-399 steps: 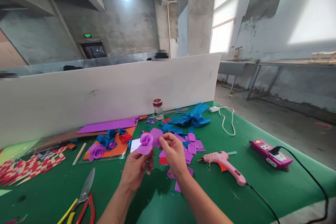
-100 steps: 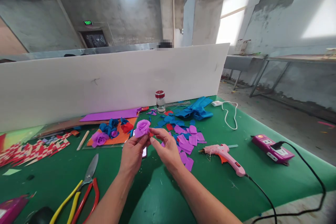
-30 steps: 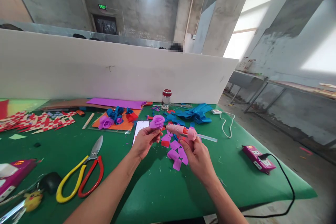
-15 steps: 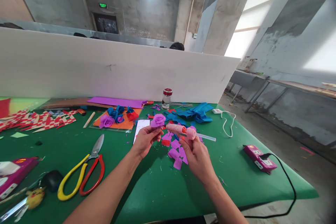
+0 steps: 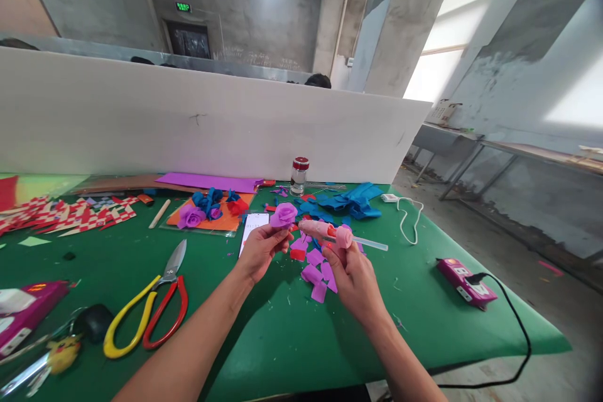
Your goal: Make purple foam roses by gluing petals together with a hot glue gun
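Note:
Between the fingertips of my left hand (image 5: 262,249) is a purple paper flower (image 5: 284,215), held upright by its base. My right hand (image 5: 352,276) is wrapped round a pink hot glue gun (image 5: 316,229), its nozzle pointing left at the underside of the flower. A clear glue stick (image 5: 374,244) sticks out of the gun's back end. Whether the nozzle touches the paper I cannot tell. Below the gun lie several loose purple paper petals (image 5: 313,274) and a red scrap (image 5: 298,255). Behind my left hand is a phone (image 5: 255,223) with a lit screen.
Scissors (image 5: 162,295) with yellow and red handles lie at left. Finished paper flowers (image 5: 192,216) rest on an orange sheet. A red-lidded jar (image 5: 299,177) and blue crepe paper (image 5: 351,202) stand near the white partition (image 5: 198,132). A purple box (image 5: 466,284) with a black cable is at right.
Both hands stay almost where they were, with the nozzle still by the flower's base. The view has shifted very slightly.

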`<state>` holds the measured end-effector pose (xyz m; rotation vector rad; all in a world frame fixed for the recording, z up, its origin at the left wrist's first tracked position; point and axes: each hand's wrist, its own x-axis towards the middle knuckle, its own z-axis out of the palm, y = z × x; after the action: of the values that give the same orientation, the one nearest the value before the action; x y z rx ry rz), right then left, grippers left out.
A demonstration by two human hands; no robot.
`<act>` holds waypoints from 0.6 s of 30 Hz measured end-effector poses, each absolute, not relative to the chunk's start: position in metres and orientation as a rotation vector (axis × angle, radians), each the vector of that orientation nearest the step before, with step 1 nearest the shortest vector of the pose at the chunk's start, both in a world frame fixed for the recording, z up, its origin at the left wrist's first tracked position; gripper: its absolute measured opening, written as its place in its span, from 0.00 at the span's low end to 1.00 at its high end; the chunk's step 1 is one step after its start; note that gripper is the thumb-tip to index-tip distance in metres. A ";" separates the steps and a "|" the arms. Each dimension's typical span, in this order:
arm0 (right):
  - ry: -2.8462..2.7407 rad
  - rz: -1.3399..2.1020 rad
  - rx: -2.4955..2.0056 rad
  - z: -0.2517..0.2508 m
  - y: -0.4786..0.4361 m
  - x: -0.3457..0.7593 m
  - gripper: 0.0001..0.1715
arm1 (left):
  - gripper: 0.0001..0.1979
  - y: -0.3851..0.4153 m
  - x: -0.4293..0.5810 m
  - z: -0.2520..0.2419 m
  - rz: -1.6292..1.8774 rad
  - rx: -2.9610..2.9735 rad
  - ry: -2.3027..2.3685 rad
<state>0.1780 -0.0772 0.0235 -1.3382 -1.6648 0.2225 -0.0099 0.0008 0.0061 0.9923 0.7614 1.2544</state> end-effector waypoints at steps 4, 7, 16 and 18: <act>-1.666 0.247 -1.354 0.024 -0.078 0.178 0.15 | 0.13 0.001 -0.010 0.006 1.260 0.984 0.761; -1.663 0.232 -1.358 0.023 -0.079 0.178 0.15 | 0.13 0.001 -0.010 0.007 1.262 0.981 0.762; -1.656 0.204 -1.332 0.021 -0.079 0.178 0.15 | 0.14 0.000 -0.009 0.008 1.266 0.977 0.768; -1.645 0.226 -1.340 0.020 -0.079 0.178 0.15 | 0.14 0.000 -0.009 0.008 1.265 0.975 0.775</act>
<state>0.1780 -0.0789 0.0205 -1.3402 -1.6453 0.2257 -0.0088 0.0004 0.0079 0.9750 0.7747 1.2646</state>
